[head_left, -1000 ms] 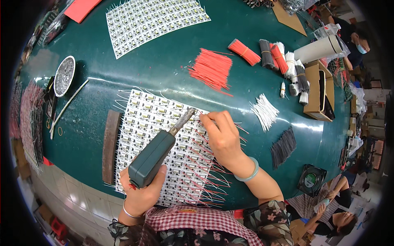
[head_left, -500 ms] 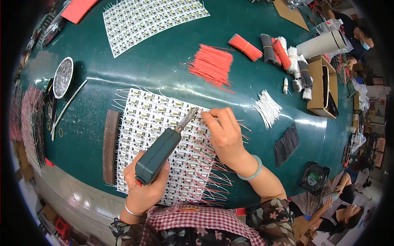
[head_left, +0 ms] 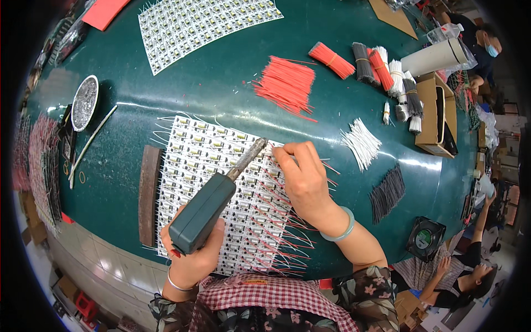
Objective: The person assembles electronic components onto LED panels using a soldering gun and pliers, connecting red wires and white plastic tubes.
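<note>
On the green table [head_left: 221,94] | your left hand [head_left: 191,260] grips the soldering gun [head_left: 207,210], closed around it | right hand [head_left: 301,177] pinches a wire at the gun's tip over the white circuit panel [head_left: 221,166].

You wear a pale green bangle on your right wrist, a thin silver one left, red nails, dark floral sleeves.

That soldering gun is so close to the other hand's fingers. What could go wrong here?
The soldering gun in the left hand has its tip right beside the right hand fingertips, so a slip might burn them. The tip could also touch neighbouring parts on the white circuit panel and bridge joints. The loose red wires could snag on a sleeve.
</note>
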### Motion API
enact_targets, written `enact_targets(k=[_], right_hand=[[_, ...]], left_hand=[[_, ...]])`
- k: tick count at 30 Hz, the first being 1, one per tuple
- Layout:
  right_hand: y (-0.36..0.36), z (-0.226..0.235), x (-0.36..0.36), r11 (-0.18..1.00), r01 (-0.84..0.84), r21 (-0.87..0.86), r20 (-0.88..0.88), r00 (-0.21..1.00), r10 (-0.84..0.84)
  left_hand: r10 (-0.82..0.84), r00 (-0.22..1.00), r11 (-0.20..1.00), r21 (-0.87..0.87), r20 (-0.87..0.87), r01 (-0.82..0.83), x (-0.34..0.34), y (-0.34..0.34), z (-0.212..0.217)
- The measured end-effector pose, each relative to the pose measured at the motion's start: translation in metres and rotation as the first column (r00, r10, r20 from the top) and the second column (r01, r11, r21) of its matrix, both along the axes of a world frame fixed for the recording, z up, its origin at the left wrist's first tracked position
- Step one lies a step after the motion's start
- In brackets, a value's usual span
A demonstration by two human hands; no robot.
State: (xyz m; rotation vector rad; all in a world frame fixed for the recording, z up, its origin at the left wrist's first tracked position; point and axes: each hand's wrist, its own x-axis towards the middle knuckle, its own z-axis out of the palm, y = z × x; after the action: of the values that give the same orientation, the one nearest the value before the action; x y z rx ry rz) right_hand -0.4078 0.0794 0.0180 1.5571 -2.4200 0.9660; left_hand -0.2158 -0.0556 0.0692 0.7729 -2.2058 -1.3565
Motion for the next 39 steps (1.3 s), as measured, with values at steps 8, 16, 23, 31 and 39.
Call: enact_targets(k=[8,16,23,31,39], right_hand=[[0.000,0.002,0.000,1.000,-0.008,0.011,-0.016,1.000,0.008],[0.016,0.024,0.001,0.989,0.007,0.146,-0.036,0.999,-0.002],[0.046,0.054,0.006,0.973,0.164,0.161,-0.070,0.986,-0.154],[0.011,0.017,0.013,0.998,-0.057,-0.024,-0.015,0.998,0.056],[0.009,0.005,0.015,0.998,-0.053,-0.031,-0.045,0.998,0.052]], left_hand=[[0.032,0.999,0.999,0.005,0.011,-0.032,0.003,0.003,0.001],[0.048,0.997,0.998,0.046,0.054,-0.050,0.011,0.007,0.002],[0.045,0.996,0.999,-0.012,0.082,-0.044,0.025,0.006,0.002],[0.019,1.000,1.000,-0.004,0.011,-0.019,0.024,0.009,-0.002],[0.027,0.999,0.979,0.202,0.028,-0.032,0.018,0.010,0.005]])
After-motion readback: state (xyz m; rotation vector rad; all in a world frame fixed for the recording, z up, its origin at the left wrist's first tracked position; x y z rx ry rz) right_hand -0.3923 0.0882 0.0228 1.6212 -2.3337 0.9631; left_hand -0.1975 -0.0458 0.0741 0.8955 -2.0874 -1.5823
